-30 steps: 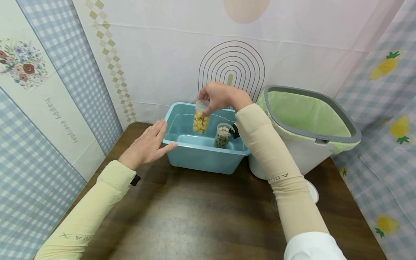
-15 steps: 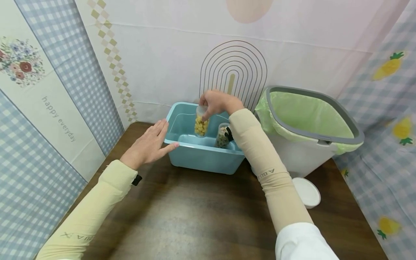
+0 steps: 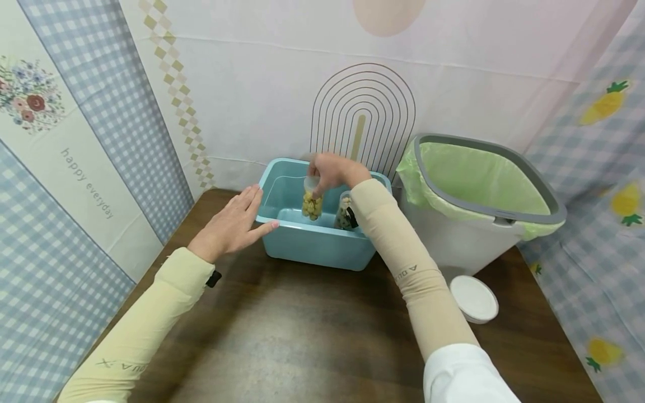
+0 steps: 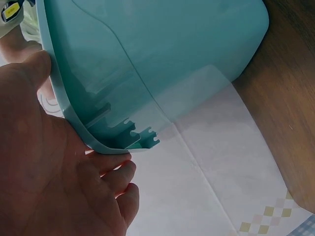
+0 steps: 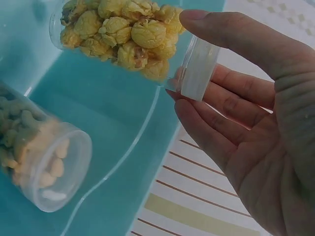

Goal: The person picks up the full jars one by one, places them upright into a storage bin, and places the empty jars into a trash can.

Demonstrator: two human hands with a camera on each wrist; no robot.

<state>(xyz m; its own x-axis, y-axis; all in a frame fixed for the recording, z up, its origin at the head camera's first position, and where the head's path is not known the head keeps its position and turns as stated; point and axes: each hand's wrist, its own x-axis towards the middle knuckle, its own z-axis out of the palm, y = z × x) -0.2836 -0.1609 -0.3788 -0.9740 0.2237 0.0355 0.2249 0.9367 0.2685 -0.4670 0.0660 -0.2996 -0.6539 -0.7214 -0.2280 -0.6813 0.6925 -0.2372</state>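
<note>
- Right hand (image 3: pixel 333 170): fingertips pinch the capped end of a popcorn jar (image 3: pixel 312 200), held inside the blue tub (image 3: pixel 312 246).
- Left hand (image 3: pixel 233 224): fingers straight, pressed flat against the tub's left rim.
- Tub stands on the bench (image 3: pixel 302 324).

1. 2 jars: popcorn jar (image 3: pixel 312 200), 2nd jar (image 3: pixel 345 211).
2. 1 tub (image 3: pixel 302 246).
3. 1 bin (image 3: pixel 468 240).
4. 1 lid (image 3: pixel 474 298).
5. 2 hands: left hand (image 3: pixel 229 226), right hand (image 3: pixel 333 172).
</note>
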